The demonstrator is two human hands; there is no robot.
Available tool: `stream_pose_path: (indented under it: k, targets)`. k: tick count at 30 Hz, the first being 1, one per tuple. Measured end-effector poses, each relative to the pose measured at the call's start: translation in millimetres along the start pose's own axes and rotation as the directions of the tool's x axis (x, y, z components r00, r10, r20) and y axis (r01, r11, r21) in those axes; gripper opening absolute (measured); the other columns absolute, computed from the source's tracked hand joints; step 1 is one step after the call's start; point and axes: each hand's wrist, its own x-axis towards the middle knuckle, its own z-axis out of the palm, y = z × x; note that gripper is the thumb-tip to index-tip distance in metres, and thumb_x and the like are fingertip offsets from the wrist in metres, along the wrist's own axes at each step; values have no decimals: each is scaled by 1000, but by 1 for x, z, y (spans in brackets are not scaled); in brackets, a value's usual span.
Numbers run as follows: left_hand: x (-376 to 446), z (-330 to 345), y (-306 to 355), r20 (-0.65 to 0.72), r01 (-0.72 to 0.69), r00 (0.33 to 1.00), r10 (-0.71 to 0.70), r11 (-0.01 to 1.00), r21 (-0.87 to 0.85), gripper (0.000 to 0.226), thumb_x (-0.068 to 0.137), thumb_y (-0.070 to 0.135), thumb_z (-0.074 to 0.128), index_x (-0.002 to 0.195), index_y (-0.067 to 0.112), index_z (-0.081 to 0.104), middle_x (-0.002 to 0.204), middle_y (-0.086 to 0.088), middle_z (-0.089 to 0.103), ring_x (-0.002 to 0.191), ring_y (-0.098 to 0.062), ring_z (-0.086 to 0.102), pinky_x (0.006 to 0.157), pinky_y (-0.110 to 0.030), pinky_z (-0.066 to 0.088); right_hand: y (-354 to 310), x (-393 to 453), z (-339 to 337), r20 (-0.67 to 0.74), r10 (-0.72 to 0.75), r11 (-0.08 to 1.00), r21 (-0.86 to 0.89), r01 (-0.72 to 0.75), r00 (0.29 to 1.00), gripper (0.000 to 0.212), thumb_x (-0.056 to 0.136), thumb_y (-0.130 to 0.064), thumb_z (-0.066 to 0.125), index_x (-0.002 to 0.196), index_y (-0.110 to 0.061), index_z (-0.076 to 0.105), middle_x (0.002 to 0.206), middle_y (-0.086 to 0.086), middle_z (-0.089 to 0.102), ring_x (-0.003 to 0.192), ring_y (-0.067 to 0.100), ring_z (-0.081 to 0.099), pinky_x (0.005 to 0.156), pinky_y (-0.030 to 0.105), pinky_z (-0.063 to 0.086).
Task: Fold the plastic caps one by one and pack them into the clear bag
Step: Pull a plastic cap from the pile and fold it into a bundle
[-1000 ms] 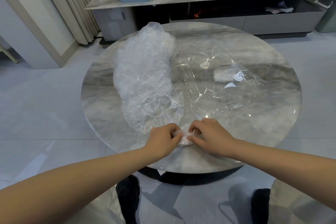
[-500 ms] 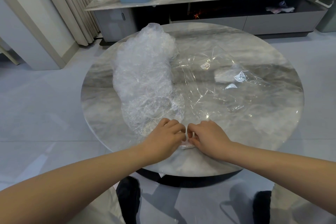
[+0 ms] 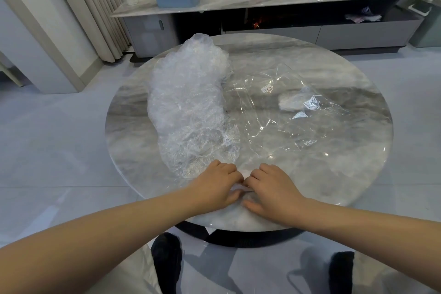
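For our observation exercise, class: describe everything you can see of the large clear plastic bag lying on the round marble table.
The large clear plastic bag lies flat and wrinkled on the right half of the round marble table, glossy with bright glints. A small white label shows near its far edge, and a small whitish folded bundle appears to sit inside. Its left edge meets the heap of crinkled plastic caps. Neither hand touches it.

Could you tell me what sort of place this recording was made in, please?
Most likely a home living room: a round marble table stands on a tiled floor, with a low media cabinet behind it and curtains at the left.
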Motion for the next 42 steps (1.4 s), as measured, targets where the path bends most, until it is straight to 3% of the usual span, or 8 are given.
stream_pose_path:
  k: [4,8,16,19,27,30,34,42]
  targets:
    - [-3,1,6,-71,7,997,-12,997,-80,56,82,54,31,101,16,67,85,1,60,76,-15,52,79,-27,35,2,0,-3,-33,74,993,93,-71,997,24,73,-39,51,60,-22,61,55,-9,56,56,14,52,50,23,41]
    - [-7,7,1,-131,-14,991,3,996,-87,48,77,55,47,99,15,62,97,4,54,86,-8,39,83,-25,30,7,-1,-6,51,179,943,274,-186,982,20,93,-30,50,91,-13,61,82,1,61,85,18,48,66,26,27]
    - [2,0,7,-16,308,937,-348,849,-431,13,90,29,60,95,18,55,78,5,61,71,-11,57,68,-23,44,8,2,-5,214,366,739,526,-422,906,15,95,-28,51,92,-14,55,71,-7,53,69,12,49,66,30,40]
    - [6,4,6,27,405,895,-445,787,-465,12,91,28,59,95,18,54,72,8,59,61,-5,51,59,-18,39,11,6,-3,226,407,710,532,-462,885,16,95,-32,51,95,-17,54,68,-12,52,68,11,51,64,28,41]
    - [12,6,4,85,501,848,-523,740,-448,27,83,21,67,103,12,50,89,1,51,74,-14,53,61,-20,40,7,17,-4,245,385,816,360,-452,890,33,91,-39,55,120,-23,47,91,-2,64,90,18,59,68,29,39]
    - [14,6,2,111,499,857,-504,753,-429,16,81,18,67,80,18,51,81,1,49,69,-16,52,57,-19,38,5,20,-5,222,357,869,276,-410,907,26,92,-34,52,114,-21,52,98,-2,62,94,19,57,67,28,33]
    - [18,-4,3,72,464,868,-491,753,-467,18,81,20,69,76,22,52,81,6,48,69,-9,49,57,-10,35,8,22,-8,216,332,868,312,-387,918,20,90,-36,56,100,-19,57,95,-6,42,94,20,52,67,28,31]
    - [44,-36,16,46,375,875,-483,614,-694,7,85,11,63,90,16,61,80,-8,67,74,-18,61,69,-23,45,31,12,-37,156,456,647,618,-446,876,24,84,-31,67,76,-23,46,77,0,59,70,21,60,63,29,44]
